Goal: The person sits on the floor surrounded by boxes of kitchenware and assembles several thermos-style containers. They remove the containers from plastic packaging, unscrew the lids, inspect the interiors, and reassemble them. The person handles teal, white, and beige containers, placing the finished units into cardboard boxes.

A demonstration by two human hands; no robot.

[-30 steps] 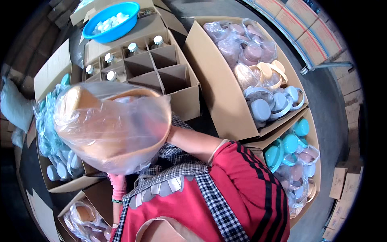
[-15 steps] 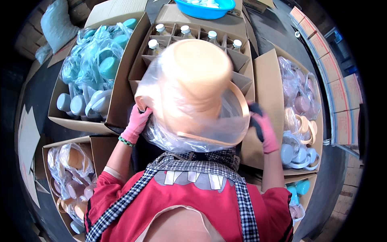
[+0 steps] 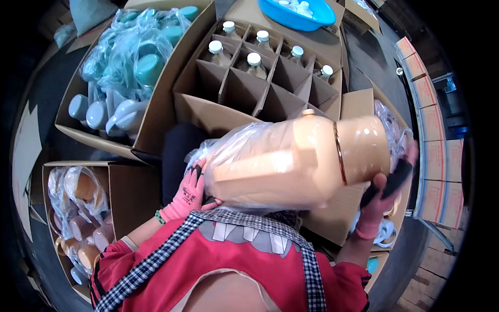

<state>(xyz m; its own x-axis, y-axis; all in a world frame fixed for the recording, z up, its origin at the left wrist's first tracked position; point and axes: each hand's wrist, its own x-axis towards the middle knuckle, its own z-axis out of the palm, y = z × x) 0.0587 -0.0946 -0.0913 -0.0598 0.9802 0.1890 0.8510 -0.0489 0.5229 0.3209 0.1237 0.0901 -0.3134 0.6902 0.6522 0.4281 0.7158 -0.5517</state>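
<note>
A large peach thermos jug (image 3: 306, 161) lies tilted across my lap, cap end to the right. A clear plastic bag (image 3: 244, 151) covers its lower part, while the cap (image 3: 364, 148) is bare. My left hand (image 3: 188, 196), in a pink glove with dark fingertips, grips the bagged bottom end. At the cap end is my right hand (image 3: 385, 190), its fingers apart and slightly blurred; the thumb is close to the cap's rim, and contact is unclear. In front stands a divided carton (image 3: 213, 112) with several white-capped glass bottles (image 3: 253, 66) in some compartments.
At the left, a carton (image 3: 148, 117) holds bagged teal and pale blue parts. Another carton (image 3: 122, 192) at lower left holds mixed parts. A carton flap (image 3: 328, 216) rises by my right arm. Beyond is a blue basin (image 3: 296, 21) of white caps; stacked boxes (image 3: 432, 125) line the right.
The jug has tipped from cap-up to lying with its cap to the right, and the cap is now outside the bag. My right hand has moved right, off the jug's handle side.
</note>
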